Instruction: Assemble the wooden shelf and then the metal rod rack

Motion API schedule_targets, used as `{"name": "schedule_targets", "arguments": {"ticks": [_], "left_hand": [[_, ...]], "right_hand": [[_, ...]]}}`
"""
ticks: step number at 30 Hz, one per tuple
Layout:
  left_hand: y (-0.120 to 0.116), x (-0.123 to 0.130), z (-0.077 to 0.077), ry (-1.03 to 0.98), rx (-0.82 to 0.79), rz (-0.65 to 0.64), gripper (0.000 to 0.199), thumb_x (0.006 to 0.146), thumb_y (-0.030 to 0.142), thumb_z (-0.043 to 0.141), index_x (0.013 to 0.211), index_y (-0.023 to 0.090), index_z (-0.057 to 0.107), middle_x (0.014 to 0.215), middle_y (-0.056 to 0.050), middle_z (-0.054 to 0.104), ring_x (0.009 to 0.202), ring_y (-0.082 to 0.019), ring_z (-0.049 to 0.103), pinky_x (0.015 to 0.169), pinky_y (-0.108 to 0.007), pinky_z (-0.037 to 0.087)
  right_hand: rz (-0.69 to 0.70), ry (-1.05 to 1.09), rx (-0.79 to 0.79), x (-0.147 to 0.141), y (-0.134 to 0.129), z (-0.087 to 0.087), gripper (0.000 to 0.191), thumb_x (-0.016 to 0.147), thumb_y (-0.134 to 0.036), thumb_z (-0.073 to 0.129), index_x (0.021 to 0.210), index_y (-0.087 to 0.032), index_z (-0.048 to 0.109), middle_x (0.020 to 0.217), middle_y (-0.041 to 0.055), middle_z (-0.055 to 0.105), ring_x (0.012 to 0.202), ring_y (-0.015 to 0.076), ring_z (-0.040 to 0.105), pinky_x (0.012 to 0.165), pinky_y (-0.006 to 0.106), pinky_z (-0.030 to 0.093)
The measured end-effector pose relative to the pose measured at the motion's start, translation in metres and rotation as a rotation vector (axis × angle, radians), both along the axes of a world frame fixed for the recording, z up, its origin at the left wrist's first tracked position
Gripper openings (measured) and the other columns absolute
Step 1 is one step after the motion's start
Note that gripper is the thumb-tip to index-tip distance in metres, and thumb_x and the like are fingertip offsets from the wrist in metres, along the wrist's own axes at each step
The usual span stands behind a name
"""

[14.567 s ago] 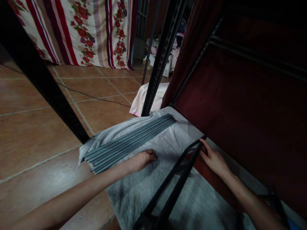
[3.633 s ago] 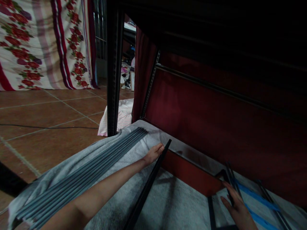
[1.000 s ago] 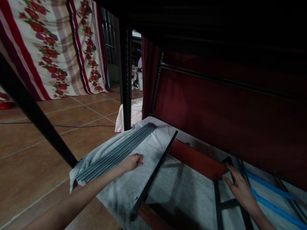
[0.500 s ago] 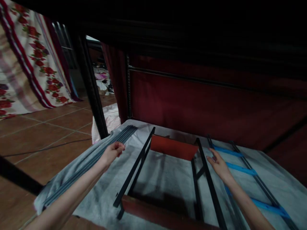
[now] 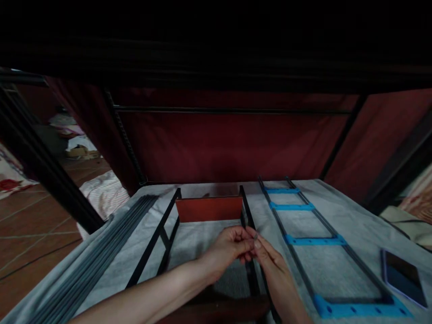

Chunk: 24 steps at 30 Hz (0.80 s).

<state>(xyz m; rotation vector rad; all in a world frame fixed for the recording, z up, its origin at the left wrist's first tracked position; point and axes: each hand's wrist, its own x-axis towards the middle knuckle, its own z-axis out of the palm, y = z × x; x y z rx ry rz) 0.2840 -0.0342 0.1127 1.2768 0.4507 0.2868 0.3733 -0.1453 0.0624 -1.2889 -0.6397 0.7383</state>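
My left hand [image 5: 227, 249] and my right hand [image 5: 272, 263] meet fingertip to fingertip over the right side of a black metal frame [image 5: 155, 238]. Both sets of fingers are pinched closed. A tiny dark piece shows between them, too small to name. The frame lies on a grey cloth, with an orange-red board [image 5: 209, 209] across its far end and a darker reddish board [image 5: 216, 312] at its near end, partly covered by my forearms.
Several long grey rods [image 5: 101, 256] lie along the cloth's left side. To the right are a ladder-like rack with blue crosspieces [image 5: 315, 241] and a phone [image 5: 405, 276]. Dark posts [image 5: 50, 166] and a low black overhang surround the cloth; a dark red curtain [image 5: 219, 148] hangs behind.
My hands were apart, the left near the rods and the right beside the frame's right rail. They have come together over the frame. The view has turned to the right.
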Motion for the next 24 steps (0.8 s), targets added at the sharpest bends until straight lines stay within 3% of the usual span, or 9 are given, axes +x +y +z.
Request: {"name": "schedule_targets", "arguments": {"ticks": [3, 5, 8, 11, 14, 16, 19, 24], "left_hand": [[-0.014, 0.013, -0.012, 0.034, -0.094, -0.076, 0.039, 0.069, 0.043, 0.080, 0.090, 0.013, 0.067, 0.075, -0.001, 0.064, 0.060, -0.008, 0.056, 0.058, -0.021, 0.041], [-0.012, 0.019, -0.016, 0.061, -0.069, -0.177, 0.039, 0.071, 0.044, 0.078, 0.095, 0.015, 0.068, 0.083, -0.004, 0.067, 0.065, -0.011, 0.060, 0.060, -0.023, 0.044], [0.015, 0.028, -0.021, 0.122, 0.242, -0.180, 0.027, 0.076, 0.041, 0.072, 0.085, 0.016, 0.068, 0.078, -0.005, 0.067, 0.068, -0.014, 0.061, 0.063, -0.025, 0.046], [0.067, 0.040, -0.026, 0.148, 0.716, 0.054, 0.016, 0.081, 0.031, 0.063, 0.090, 0.018, 0.068, 0.085, -0.005, 0.068, 0.081, -0.017, 0.061, 0.076, -0.029, 0.049], [0.122, 0.055, -0.033, 0.234, 1.040, 0.206, 0.027, 0.083, 0.027, 0.056, 0.107, 0.016, 0.064, 0.103, -0.009, 0.068, 0.096, -0.023, 0.063, 0.089, -0.036, 0.049], [0.148, 0.067, -0.039, 0.333, 1.223, 0.185, 0.036, 0.084, 0.026, 0.055, 0.118, 0.013, 0.061, 0.116, -0.014, 0.065, 0.109, -0.027, 0.061, 0.098, -0.040, 0.046], [0.170, 0.089, -0.049, 0.455, 1.378, 0.108, 0.046, 0.086, 0.023, 0.055, 0.130, 0.010, 0.054, 0.132, -0.018, 0.058, 0.123, -0.029, 0.054, 0.107, -0.041, 0.040], [0.182, 0.123, -0.065, 0.510, 1.427, -0.019, 0.045, 0.088, 0.024, 0.053, 0.132, 0.012, 0.055, 0.136, -0.017, 0.058, 0.126, -0.028, 0.054, 0.109, -0.039, 0.038]], "right_hand": [[-0.031, 0.114, 0.109, 0.004, -0.006, -0.015, 0.037, 0.085, -0.053, 0.065, 0.111, -0.027, 0.074, 0.124, 0.0050, 0.069, 0.122, 0.0257, 0.058, 0.107, 0.043, 0.045], [-0.067, 0.180, 0.168, 0.014, -0.011, -0.021, 0.030, 0.085, -0.050, 0.066, 0.103, -0.028, 0.075, 0.117, 0.0052, 0.071, 0.112, 0.0255, 0.062, 0.098, 0.042, 0.052], [-0.190, 0.257, 0.193, 0.038, -0.017, -0.030, 0.026, 0.083, -0.051, 0.067, 0.092, -0.028, 0.075, 0.098, 0.0053, 0.073, 0.090, 0.0223, 0.067, 0.080, 0.037, 0.057], [-0.259, 0.312, 0.173, 0.067, -0.019, -0.045, 0.031, 0.079, -0.052, 0.072, 0.092, -0.025, 0.074, 0.081, 0.0031, 0.068, 0.065, 0.0157, 0.061, 0.057, 0.030, 0.053], [-0.231, 0.326, 0.124, 0.090, -0.013, -0.066, 0.040, 0.070, -0.053, 0.078, 0.093, -0.021, 0.074, 0.078, 0.0033, 0.067, 0.065, 0.0158, 0.061, 0.059, 0.031, 0.054], [-0.195, 0.319, 0.098, 0.101, -0.004, -0.081, 0.045, 0.065, -0.054, 0.081, 0.094, -0.020, 0.072, 0.077, 0.0037, 0.067, 0.069, 0.0182, 0.064, 0.065, 0.035, 0.057], [-0.188, 0.284, 0.105, 0.116, 0.017, -0.097, 0.045, 0.062, -0.055, 0.081, 0.090, -0.022, 0.069, 0.074, 0.0023, 0.068, 0.066, 0.0189, 0.064, 0.065, 0.038, 0.058], [-0.173, 0.152, 0.135, 0.151, 0.068, -0.110, 0.038, 0.064, -0.054, 0.077, 0.080, -0.021, 0.065, 0.074, 0.0024, 0.067, 0.066, 0.0194, 0.065, 0.064, 0.038, 0.058]]}}
